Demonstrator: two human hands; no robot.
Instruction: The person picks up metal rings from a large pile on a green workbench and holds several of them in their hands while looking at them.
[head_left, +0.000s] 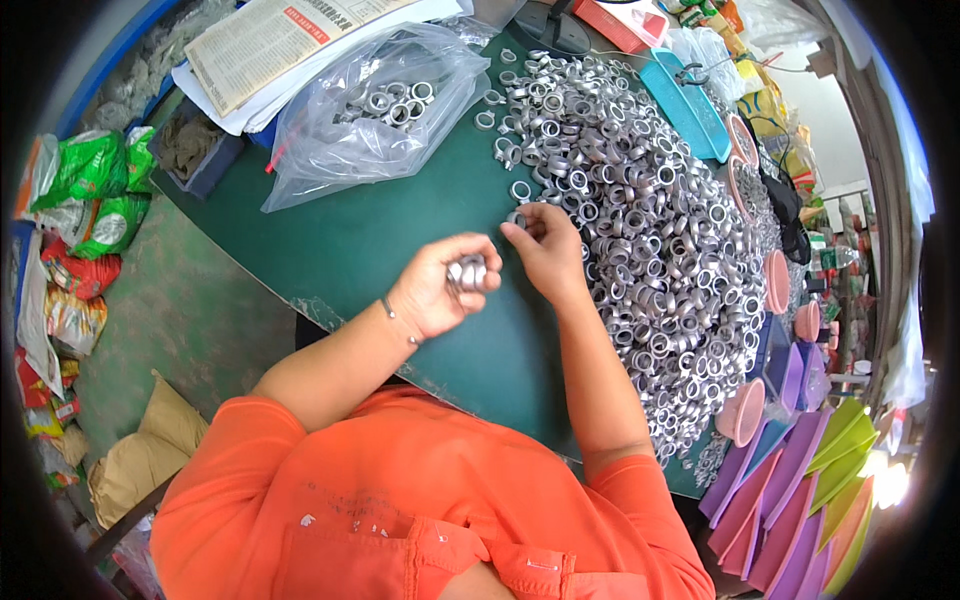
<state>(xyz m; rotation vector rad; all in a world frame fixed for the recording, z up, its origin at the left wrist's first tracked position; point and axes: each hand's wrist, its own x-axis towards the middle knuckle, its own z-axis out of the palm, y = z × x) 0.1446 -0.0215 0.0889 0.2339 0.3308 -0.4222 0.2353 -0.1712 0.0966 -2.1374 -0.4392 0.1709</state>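
Note:
Several metal rings (467, 272) are gathered in my left hand (438, 285), its fingers curled around them above the green table. Close by on the right, my right hand (548, 250) pinches one metal ring (516, 219) between thumb and fingertips, at the left edge of a big pile of metal rings (655, 220). A few single rings lie loose along that edge. Beyond my hands, a clear plastic bag (370, 140) on the table has more rings inside it.
The green table (400, 210) has a curved near edge. Papers (270, 60) and a grey bin (195, 150) sit at the far left. A turquoise tray (685, 105), pink bowls (742, 412) and colourful stacked bins (790, 490) line the right. Filled bags (90, 190) stand by the floor's left side.

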